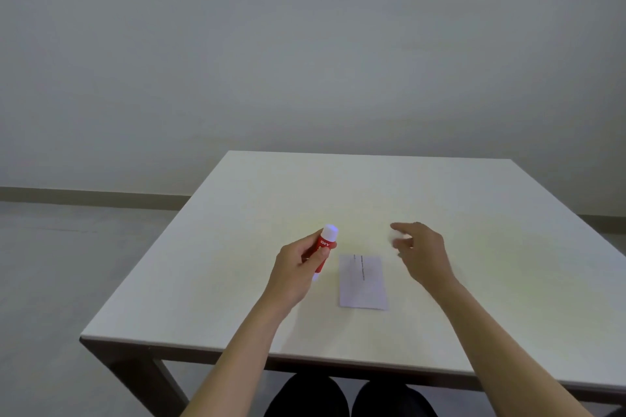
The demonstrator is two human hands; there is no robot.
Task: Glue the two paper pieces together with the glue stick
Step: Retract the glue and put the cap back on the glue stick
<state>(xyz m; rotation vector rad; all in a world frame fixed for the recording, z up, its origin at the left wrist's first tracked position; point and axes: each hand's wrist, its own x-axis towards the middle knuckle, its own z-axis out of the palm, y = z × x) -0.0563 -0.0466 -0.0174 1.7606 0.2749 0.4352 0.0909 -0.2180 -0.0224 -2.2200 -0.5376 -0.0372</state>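
My left hand point(298, 267) grips a red glue stick point(323, 249) with a white cap, holding it tilted above the table. A small white paper piece point(363, 283) with a thin line of print lies flat on the table between my hands. I can make out only one paper shape; whether a second piece lies on it I cannot tell. My right hand point(421, 252) hovers to the right of the paper, fingers spread and slightly blurred, holding nothing.
The white square table point(474, 213) stands against a plain grey wall. Its front edge runs just above my dark-clothed knees point(345, 396). Grey floor lies to the left.
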